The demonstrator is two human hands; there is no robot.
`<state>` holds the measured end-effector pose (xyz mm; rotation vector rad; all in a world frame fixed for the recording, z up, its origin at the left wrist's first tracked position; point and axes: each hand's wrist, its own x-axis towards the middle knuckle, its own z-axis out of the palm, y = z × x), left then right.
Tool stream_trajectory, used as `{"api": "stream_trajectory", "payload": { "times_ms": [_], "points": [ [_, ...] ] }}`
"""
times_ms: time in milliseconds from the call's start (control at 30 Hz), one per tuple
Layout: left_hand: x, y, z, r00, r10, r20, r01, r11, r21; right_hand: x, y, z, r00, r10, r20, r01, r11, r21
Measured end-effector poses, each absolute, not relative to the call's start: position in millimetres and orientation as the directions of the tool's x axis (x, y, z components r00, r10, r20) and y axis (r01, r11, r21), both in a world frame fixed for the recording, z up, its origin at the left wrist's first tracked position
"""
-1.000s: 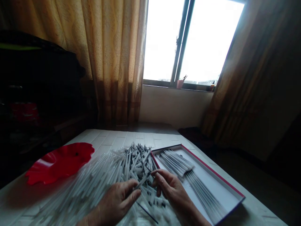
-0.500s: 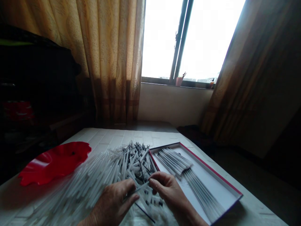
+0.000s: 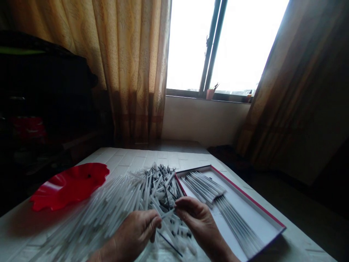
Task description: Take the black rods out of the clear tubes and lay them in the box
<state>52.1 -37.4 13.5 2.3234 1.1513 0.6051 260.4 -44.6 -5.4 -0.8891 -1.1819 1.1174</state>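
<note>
My left hand (image 3: pixel 137 229) and my right hand (image 3: pixel 198 220) meet above a pile of loose parts. Between them runs a thin translucent tube (image 3: pixel 167 214), which looks like a pen refill. Left thumb and fingers pinch its near end, while the right thumb and forefinger close on the far end. Below lie many white and dark-tipped tubes (image 3: pixel 155 182), with a dark thin stick (image 3: pixel 170 243) among small clear pieces. Longer clear tubes (image 3: pixel 103 207) spread out to the left. Right of my hands, a shallow red-edged box lid (image 3: pixel 253 214) holds rows of grey-filled tubes (image 3: pixel 204 185).
A red wavy-rimmed plate (image 3: pixel 68 185) with a small black piece in it stands on the left of the table (image 3: pixel 131 155), whose cover has a brick pattern. Behind are curtains (image 3: pixel 131 72) and a window; a small cup (image 3: pixel 209 94) holding sticks is on the sill.
The left fingers have closed more tightly around the tube's near end. The right hand keeps its pinch. The whole view has shifted slightly, with everything a little further right.
</note>
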Motion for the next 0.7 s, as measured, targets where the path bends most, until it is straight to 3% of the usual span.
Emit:
{"api": "stream_trajectory", "payload": {
  "times_ms": [167,433,700],
  "points": [
    [51.3,-38.3,19.4,0.565,0.814,0.133,0.58,-0.507,0.638,261.0,-46.2,0.7,0.009,0.971,0.239,-0.179,0.236,-0.955],
    [48.5,-39.6,17.2,0.504,0.833,0.227,0.639,-0.536,0.551,260.1,-45.4,4.2,0.025,0.979,0.202,-0.214,0.203,-0.955],
    [46.1,-37.4,13.0,0.552,0.805,0.217,0.625,-0.572,0.531,261.1,-45.7,4.9,0.034,0.978,0.205,-0.198,0.208,-0.958]
  ]
}}
